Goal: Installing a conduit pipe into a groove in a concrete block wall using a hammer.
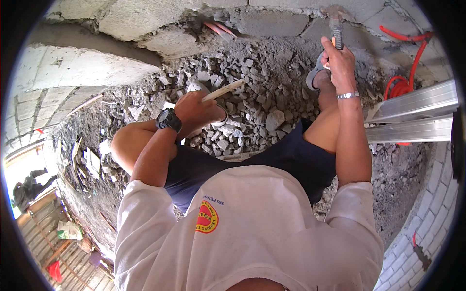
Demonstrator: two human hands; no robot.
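Observation:
My left hand (191, 104) grips a pale flat stick (228, 88), which angles up to the right over rubble (274, 119) between my sandalled feet. My right hand (340, 63) is closed on the handle of a hammer (336, 26), raised near the block wall (272, 22); whether its head touches the wall I cannot tell. A rough opening in the wall holds orange pipe ends (218, 30).
An aluminium ladder (412, 99) lies at my right, beside red flexible tubing (412, 65). A concrete slab edge (87, 65) juts at upper left. A grey block wall curves along the right rim. Corrugated sheeting (53, 257) and dark cloth show at lower left.

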